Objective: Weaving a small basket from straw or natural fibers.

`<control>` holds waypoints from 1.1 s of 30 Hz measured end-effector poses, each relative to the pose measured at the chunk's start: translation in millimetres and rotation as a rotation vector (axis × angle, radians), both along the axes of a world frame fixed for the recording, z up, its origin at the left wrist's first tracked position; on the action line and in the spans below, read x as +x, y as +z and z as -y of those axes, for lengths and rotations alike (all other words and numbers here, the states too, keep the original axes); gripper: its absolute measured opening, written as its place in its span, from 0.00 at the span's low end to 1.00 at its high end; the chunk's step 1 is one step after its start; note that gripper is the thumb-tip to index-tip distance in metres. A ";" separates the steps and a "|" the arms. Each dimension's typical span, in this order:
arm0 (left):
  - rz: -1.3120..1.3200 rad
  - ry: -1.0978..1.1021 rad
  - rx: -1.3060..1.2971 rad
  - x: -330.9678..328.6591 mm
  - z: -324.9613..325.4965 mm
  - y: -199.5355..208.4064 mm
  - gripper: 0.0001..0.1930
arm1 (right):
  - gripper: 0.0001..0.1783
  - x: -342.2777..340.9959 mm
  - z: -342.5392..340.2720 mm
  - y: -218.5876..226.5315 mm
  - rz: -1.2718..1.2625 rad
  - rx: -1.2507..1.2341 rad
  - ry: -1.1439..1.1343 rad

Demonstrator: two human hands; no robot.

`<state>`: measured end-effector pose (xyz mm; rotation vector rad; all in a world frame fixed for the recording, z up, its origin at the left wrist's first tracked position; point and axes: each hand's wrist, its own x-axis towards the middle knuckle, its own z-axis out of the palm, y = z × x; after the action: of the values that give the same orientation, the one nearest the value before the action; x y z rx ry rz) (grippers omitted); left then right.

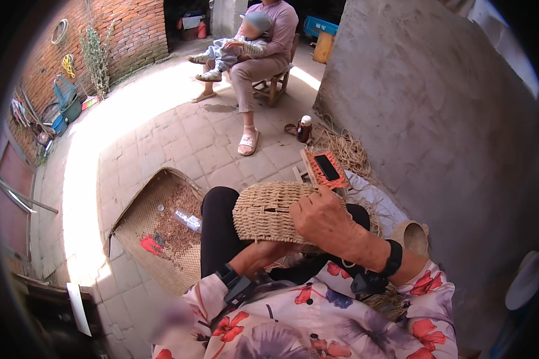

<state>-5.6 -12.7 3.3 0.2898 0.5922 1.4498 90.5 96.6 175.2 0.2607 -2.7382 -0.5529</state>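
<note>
The right hand (pixel 323 218) grips the woven straw basket (pixel 266 212) on the lap; the left hand's fingers are hidden beneath. Weaving seems midway; the next strand needs tucking.

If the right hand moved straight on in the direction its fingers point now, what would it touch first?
The right hand already rests on the woven straw basket, fingers pointing left across it. Going on, it would probably slide along the basket first; depth is unclear.

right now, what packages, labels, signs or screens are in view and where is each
phone with a dark screen in an orange case: propped on the paving beyond the woven straw basket, rectangular.
clear plastic bottle: lying on the flat woven tray, left of the knees.
dark jar with a pale lid: upright by the wall.
</note>
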 end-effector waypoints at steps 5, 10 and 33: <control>-0.824 -0.443 -0.051 -12.6 63.4 88.5 0.08 | 0.05 6.0 -11.3 -1.8 -0.119 -0.083 0.056; -1.600 0.615 0.081 -24.7 29.0 146.0 0.09 | 0.06 4.9 -20.5 8.0 -0.277 -0.430 0.050; -1.035 1.027 -0.523 -233.6 161.4 97.4 0.16 | 0.28 62.6 -118.2 -79.8 0.078 -1.382 -0.161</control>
<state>-239.3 -174.1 100.7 0.3205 2.1538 1.9633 153.1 214.9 95.4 -0.2914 -2.5294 1.3141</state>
